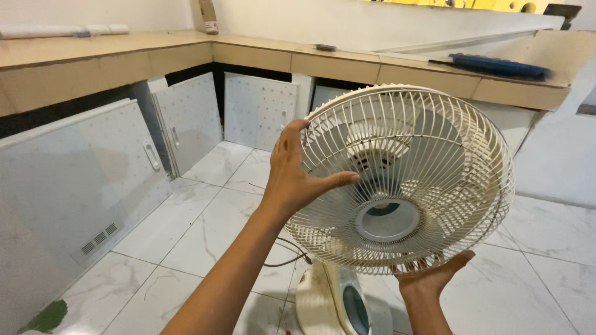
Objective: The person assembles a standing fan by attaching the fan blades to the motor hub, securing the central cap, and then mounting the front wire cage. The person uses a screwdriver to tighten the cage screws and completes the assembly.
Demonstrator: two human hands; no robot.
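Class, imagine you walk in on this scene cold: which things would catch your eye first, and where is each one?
First comes the cream fan head with its wire guard, filling the middle right of the view. The left hand grips the guard's left rim while the right hand supports it from below. Beneath sits the fan base on the white marble-look floor, with pale cabinet doors under a tan counter behind.

left hand (292, 177) grips fan grille (403, 180) rim | right hand (434, 273) supports underside | base (332, 304) below
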